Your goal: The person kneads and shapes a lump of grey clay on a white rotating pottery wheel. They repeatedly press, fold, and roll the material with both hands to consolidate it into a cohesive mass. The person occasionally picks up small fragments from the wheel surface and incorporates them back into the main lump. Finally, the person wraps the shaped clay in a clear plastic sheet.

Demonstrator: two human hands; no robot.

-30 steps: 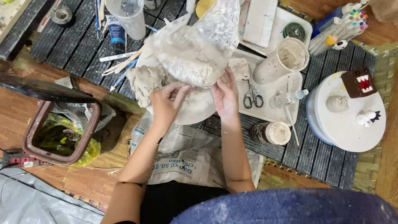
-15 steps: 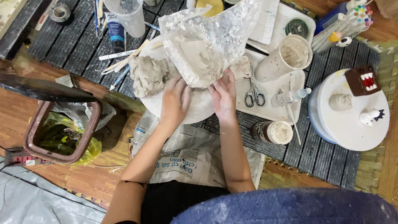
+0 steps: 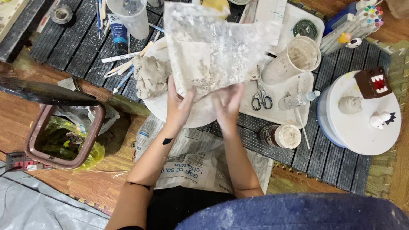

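Both our hands are up under a crumpled sheet of clear plastic wrap (image 3: 208, 51) smeared with clay. Our left hand (image 3: 178, 104) pinches its lower left edge between thumb and fingers, while our right hand (image 3: 228, 104) has its fingers spread open against the lower right edge, flattening more than gripping. We hold the sheet lifted and tilted above the round white board (image 3: 159, 108), which seems to keep the dirty side away from us. A grey clay lump (image 3: 150, 76) sits bare on the board just left of the sheet, near our left hand. Scissors (image 3: 260, 96) lie on the white tray (image 3: 306, 83) just right of our right hand, and newspaper (image 3: 191, 162) covers the floor under our forearms, probably to catch crumbs.
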